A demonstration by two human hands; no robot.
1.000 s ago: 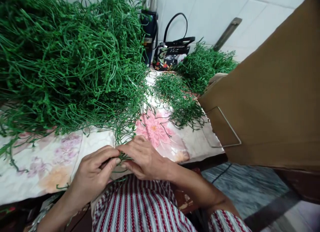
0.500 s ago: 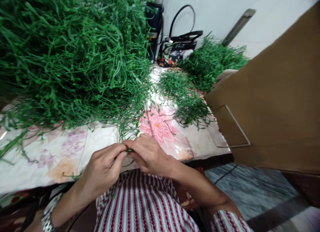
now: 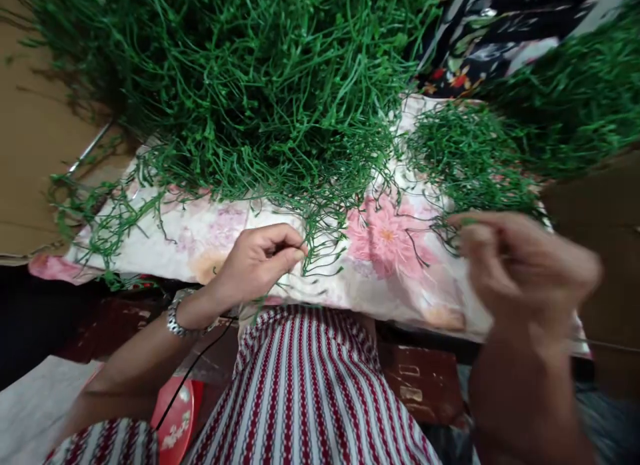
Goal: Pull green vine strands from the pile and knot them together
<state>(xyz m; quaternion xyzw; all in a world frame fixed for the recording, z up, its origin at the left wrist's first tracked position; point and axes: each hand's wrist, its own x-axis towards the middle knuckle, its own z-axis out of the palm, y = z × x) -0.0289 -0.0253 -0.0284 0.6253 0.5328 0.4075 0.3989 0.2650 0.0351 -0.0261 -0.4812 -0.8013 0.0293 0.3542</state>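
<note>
A large heap of thin green plastic-looking stems (image 3: 260, 85) lies across the back of a table with a flowered cloth (image 3: 325, 285). My left hand (image 3: 255, 261), with a metal watch at its wrist, pinches a thin green stem at the heap's front edge. On the right, my right hand (image 3: 525, 265) is closed and blurred, with a bit of green at its fingertips. It is just in front of a smaller pile of green stems (image 3: 475, 158). A few loose stems lie on the cloth between the hands.
At the back right stand a flowered black bag (image 3: 465, 65) and another green heap (image 3: 585, 85). Cardboard is at the left (image 3: 30, 145) and right (image 3: 600, 251) edges. Under the table, a red round object (image 3: 177, 411) shows beside a dark cable.
My hands have parted. My right hand has moved far right to the smaller pile, while my left stays by the large heap's front edge. The view has shifted left and closer.
</note>
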